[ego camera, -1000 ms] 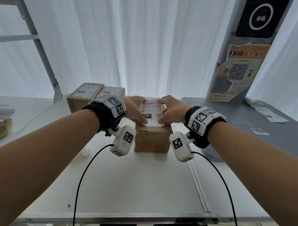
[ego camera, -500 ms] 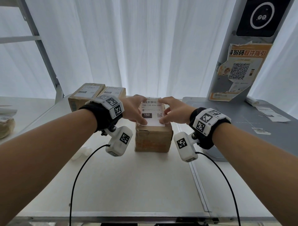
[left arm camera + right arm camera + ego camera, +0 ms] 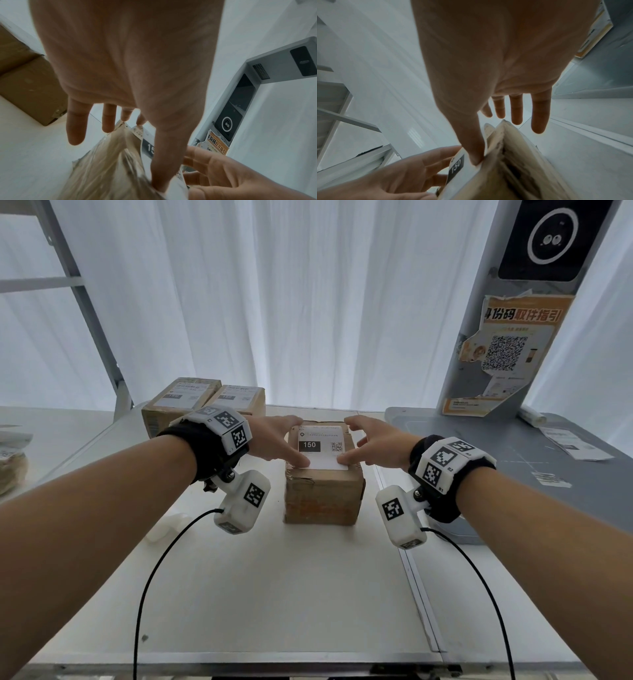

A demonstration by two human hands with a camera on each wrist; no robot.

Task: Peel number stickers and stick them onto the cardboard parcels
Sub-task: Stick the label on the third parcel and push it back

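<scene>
Wrinkles are our worry: the sticker [image 3: 322, 447] marked 150 lies on top of the parcel [image 3: 323, 491] mid-surface, our left hand [image 3: 274, 441] and right hand [image 3: 378, 441] pressing its near corners with thumbs, each grip spread apart, fingers straight. Uneven pressure could trap bubbles or leave the far edge unstuck, we judge.

1. My arms are bare, with no sleeves at all.
2. Each wrist wears a black strap [image 3: 191, 446] topped by a white block [image 3: 222, 428] printed with black-and-white square codes.
3. Below each strap hangs a white camera pod [image 3: 241, 501] on a small screw joint (another code on its side).
4. A thin black cable [image 3: 154, 577] trails from each pod.
</scene>
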